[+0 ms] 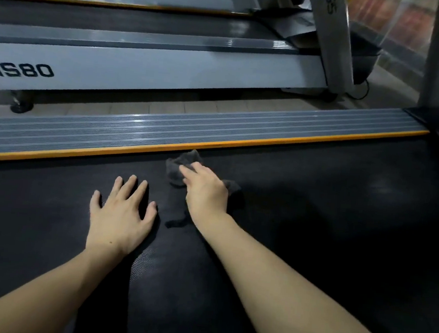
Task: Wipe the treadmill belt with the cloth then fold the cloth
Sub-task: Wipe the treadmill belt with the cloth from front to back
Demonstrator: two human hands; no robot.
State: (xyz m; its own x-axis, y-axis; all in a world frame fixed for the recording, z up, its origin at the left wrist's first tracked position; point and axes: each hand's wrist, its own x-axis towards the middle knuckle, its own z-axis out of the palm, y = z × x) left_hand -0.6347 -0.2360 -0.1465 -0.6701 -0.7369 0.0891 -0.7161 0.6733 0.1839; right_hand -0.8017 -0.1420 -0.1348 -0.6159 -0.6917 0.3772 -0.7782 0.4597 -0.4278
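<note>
Two bare forearms, left hand point(121, 216) flat on one belt point(314, 227), right hand point(205, 191) pressing one dark cloth point(180, 167), grip unclear

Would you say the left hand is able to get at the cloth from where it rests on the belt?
Probably yes: the left hand lies flat on the treadmill belt just beside the dark cloth, with only bare belt between; the right hand covers part of the cloth.

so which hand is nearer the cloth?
Right. The right hand rests on the dark cloth, fingers on top. The left hand lies flat on the belt beside it, apart.
</note>
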